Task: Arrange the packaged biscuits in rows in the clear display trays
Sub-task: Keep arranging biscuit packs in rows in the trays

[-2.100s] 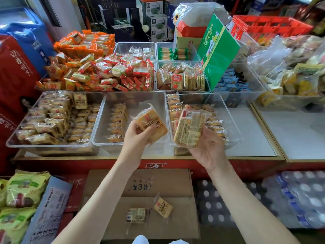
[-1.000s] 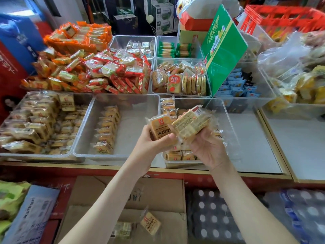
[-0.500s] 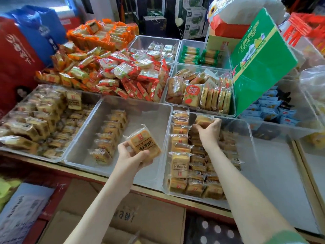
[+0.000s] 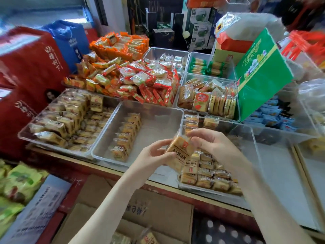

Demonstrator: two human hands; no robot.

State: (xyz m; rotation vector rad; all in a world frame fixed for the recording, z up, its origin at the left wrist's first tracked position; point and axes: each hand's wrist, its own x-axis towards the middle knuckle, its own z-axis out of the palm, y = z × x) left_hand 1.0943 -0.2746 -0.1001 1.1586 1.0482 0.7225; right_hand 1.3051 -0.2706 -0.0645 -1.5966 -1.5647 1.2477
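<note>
1. Nearest me, below the white worktop [image 4: 281, 182], an open brown cardboard box [image 4: 140, 217] has a few loose wrapped packets [image 4: 148, 236] lying in it. I judge there is stock left to put out.
2. My left hand [image 4: 153, 154] and right hand [image 4: 209, 140] are both closed on one clear-wrapped yellow biscuit packet [image 4: 181, 148]. The left grips its lower side and the right pinches its top. I hold it in the air above the near left corner of the right tray; it is not yet placed.
3. Below it, the right-hand clear plastic tray [image 4: 253, 131] holds several rows of the same packets along its left side and near end. Its right part looks unfilled, though blur makes that uncertain.
4. The middle clear plastic tray [image 4: 158, 127] has a single row [image 4: 126, 136] down its left side and a bare floor otherwise. Most of the remaining work is here, I think.
5. The left clear plastic tray [image 4: 26, 136] is full, but its packets look heaped rather than rowed.
6. Farther back a heap of red and orange snack packets [image 4: 140, 80] rises, and a green carton [image 4: 260, 73] leans on the rear trays. Those trays seem stocked already.
</note>
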